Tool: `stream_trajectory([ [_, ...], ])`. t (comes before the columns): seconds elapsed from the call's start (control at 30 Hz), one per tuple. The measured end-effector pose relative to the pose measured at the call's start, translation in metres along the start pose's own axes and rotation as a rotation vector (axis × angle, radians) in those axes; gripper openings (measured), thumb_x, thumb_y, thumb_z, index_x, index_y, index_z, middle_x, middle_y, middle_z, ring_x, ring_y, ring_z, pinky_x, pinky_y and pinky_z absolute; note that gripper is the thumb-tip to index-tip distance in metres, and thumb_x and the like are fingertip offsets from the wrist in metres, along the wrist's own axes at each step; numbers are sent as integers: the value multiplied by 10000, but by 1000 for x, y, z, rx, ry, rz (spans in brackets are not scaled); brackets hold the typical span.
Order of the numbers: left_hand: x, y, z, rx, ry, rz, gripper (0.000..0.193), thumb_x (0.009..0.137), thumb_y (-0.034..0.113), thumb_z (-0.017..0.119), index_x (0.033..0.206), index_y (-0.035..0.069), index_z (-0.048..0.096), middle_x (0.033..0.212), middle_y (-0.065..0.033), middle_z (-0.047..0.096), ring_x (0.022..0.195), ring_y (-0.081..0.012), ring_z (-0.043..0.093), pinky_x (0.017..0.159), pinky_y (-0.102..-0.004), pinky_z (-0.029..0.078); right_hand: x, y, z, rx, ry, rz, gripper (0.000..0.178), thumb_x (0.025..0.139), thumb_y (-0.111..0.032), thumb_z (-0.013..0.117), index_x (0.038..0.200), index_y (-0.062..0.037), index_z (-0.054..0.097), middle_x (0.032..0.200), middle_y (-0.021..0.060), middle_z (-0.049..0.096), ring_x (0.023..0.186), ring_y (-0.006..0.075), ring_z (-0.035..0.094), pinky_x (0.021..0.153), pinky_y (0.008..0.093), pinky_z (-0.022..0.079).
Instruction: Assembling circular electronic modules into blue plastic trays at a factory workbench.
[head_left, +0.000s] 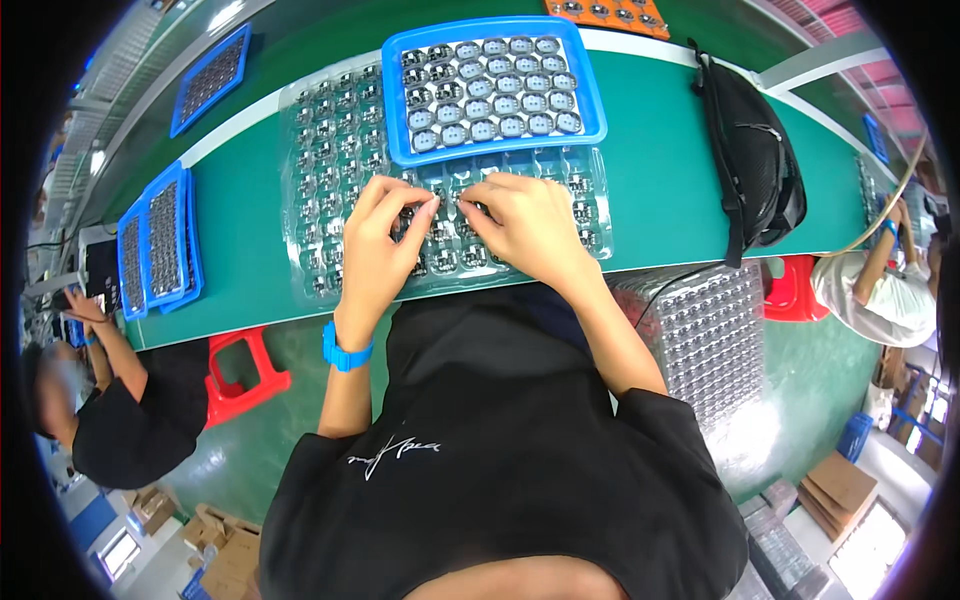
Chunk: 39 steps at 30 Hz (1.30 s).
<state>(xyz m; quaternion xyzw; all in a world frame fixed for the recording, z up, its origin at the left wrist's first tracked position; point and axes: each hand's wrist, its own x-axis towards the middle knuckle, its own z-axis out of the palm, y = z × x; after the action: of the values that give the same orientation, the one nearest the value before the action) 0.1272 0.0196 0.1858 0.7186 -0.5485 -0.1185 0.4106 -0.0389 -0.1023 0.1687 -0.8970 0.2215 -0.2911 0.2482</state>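
Observation:
A clear plastic blister tray [291, 215] lies at the table's front, its pockets filled with small black-and-silver parts [346, 100]. Over it, my left hand [382, 235] has thumb and forefinger pinched together. My right hand [530, 225] is closed in a similar pinch just to the right, fingertips low over the pockets. Whatever either pinch holds is too small and hidden to name. Beyond my hands, a blue tray [594, 90] rests partly on the clear one. Rows of grey rounded parts [480, 107] sit in it, with darker parts at its upper left.
A black bag [755, 160] lies on the green table [655, 190] at right. Filled blue trays [190, 292] stand left; an orange tray [610, 14] is at the back. Stacked clear trays [705, 340] sit below the right edge, near red stools [255, 375]. Co-workers sit either side.

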Motion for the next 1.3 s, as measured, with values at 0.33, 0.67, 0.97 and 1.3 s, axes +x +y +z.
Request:
stream_trajectory([
  [0.33, 59, -15, -40, -161, 39, 270, 94, 936, 41, 729, 1023, 4, 722, 942, -89, 675, 706, -170, 623, 622, -296, 497, 60, 10, -47, 46, 39, -70, 98, 876, -41, 795, 971, -18, 791, 818, 59, 672, 700, 156, 647, 623, 291, 506],
  [0.67, 87, -36, -26, -73, -67, 297, 132, 954, 58, 711, 1064, -11, 734, 995, -96, 686, 785, -196, 682, 640, -293, 543, 92, 33, -24, -37, -92, -152, 104, 906, -108, 778, 982, -39, 788, 859, 61, 672, 732, 193, 684, 615, 294, 536],
  [0.97, 100, -45, -21, -65, -84, 269, 123, 943, 105, 726, 1029, 21, 749, 933, -82, 661, 737, -221, 636, 667, -331, 501, 98, 38, -23, -71, -90, -184, 114, 916, -131, 766, 983, -39, 776, 875, 55, 683, 720, 204, 679, 613, 304, 524],
  [1.3, 100, -40, -19, -20, -82, 283, 122, 937, 99, 732, 1019, 16, 764, 913, -88, 661, 711, -228, 630, 664, -335, 501, 105, 39, -27, -85, -120, -273, 116, 899, -114, 756, 991, -45, 769, 859, 91, 665, 747, 270, 674, 677, 360, 527],
])
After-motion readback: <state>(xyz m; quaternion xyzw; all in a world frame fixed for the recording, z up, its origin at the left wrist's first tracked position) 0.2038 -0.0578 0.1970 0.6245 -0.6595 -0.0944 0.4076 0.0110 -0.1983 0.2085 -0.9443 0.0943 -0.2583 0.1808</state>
